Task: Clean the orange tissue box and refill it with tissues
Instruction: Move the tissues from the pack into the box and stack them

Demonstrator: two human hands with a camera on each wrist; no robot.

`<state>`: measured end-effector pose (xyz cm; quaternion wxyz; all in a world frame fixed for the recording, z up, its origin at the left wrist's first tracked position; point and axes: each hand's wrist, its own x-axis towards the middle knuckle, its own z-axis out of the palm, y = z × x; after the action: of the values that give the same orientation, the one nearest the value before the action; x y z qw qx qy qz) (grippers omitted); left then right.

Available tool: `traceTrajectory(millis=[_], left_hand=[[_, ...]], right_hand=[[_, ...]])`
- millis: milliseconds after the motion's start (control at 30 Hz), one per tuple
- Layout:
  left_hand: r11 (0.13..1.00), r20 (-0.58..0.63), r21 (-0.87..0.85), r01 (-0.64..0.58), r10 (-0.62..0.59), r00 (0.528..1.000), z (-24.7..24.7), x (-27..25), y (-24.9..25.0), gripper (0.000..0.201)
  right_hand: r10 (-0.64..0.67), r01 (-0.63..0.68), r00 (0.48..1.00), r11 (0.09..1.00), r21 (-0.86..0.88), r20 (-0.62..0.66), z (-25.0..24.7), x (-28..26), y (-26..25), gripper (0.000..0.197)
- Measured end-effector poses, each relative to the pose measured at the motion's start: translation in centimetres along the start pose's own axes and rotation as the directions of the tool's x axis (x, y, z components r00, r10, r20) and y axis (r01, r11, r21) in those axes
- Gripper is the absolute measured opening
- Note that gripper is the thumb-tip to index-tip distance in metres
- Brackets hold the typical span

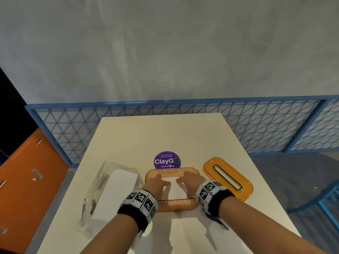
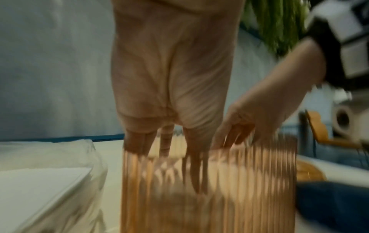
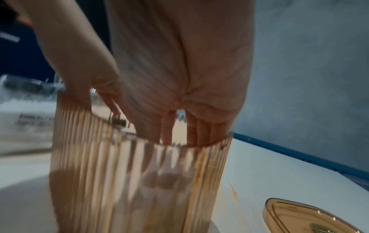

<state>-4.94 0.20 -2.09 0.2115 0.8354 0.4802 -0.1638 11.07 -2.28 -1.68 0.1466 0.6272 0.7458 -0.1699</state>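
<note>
Head view: your left hand [image 1: 157, 182] and right hand [image 1: 190, 181] reach down into the lidless orange tissue box [image 1: 185, 205] mid-desk [image 1: 128, 136], fingers straight on white tissues [image 1: 173, 187]. Its lid [image 1: 227, 177] lies right; a tissue pack [image 1: 111, 191] lies left.

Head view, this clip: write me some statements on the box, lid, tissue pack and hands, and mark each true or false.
1. Both hands, the left hand and the right hand, reach into the orange tissue box. True.
2. The lid is fitted on the box. False: it lies on the table, right of the box.
3. The clear tissue pack lies left of the box. True.
4. The purple sticker is on the lid. False: it is on the table behind the box.
</note>
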Motion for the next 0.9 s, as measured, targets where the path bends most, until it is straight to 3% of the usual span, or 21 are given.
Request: traceTrajectory(millis=[67, 100, 133, 200, 300, 367, 433, 633, 800, 900], left_hand=[[0.987, -0.196, -0.154, -0.036, 0.005, 0.981, -0.6, -1.3, -0.7, 0.051], [0.972, -0.313, -0.232, -0.042, -0.034, 0.949, -0.8, -1.9, -1.6, 0.048], [0.953, -0.405, -0.301, -0.028, -0.102, 0.908, -0.8, -2.5, -2.7, 0.045], [0.895, -0.469, -0.439, 0.075, -0.300, 0.830, -0.2, -4.0, -5.5, 0.039], [0.776, -0.318, -0.537, 0.332, -0.551, 0.772, 2.1, -5.5, -8.8, 0.034], [0.754, -0.232, -0.496, 0.431, -0.593, 0.771, 3.5, -5.8, -9.5, 0.031], [0.747, -0.205, -0.471, 0.469, -0.610, 0.765, 4.4, -5.6, -9.5, 0.035], [0.729, -0.210, -0.430, 0.533, -0.655, 0.726, 5.3, -4.0, -8.5, 0.062], [0.711, -0.187, -0.380, 0.591, -0.685, 0.704, 5.3, -3.3, -8.0, 0.051], [0.718, -0.172, -0.378, 0.585, -0.675, 0.717, 5.3, -3.2, -8.2, 0.052]], right_hand=[[0.036, 0.002, 0.979, 0.982, 0.189, -0.198, -0.4, -0.7, 0.8, 0.040], [0.083, 0.000, 0.950, 0.964, 0.266, -0.301, -0.6, -1.0, 1.2, 0.039], [0.143, -0.012, 0.914, 0.945, 0.326, -0.379, -0.6, -1.4, 1.8, 0.039], [0.279, -0.069, 0.864, 0.891, 0.450, -0.419, 0.0, -1.8, 2.8, 0.040], [0.395, -0.197, 0.896, 0.765, 0.614, -0.204, 1.6, -1.1, 3.1, 0.047], [0.395, -0.222, 0.915, 0.668, 0.710, -0.085, 2.5, -0.4, 2.6, 0.048], [0.422, -0.218, 0.902, 0.618, 0.755, -0.085, 3.1, -0.2, 2.2, 0.045], [0.463, -0.250, 0.879, 0.652, 0.715, -0.114, 3.3, -0.4, 1.7, 0.040], [0.460, -0.255, 0.882, 0.647, 0.719, -0.102, 3.3, -0.5, 1.6, 0.042], [0.464, -0.268, 0.881, 0.649, 0.712, -0.091, 3.2, -0.7, 1.5, 0.042]])
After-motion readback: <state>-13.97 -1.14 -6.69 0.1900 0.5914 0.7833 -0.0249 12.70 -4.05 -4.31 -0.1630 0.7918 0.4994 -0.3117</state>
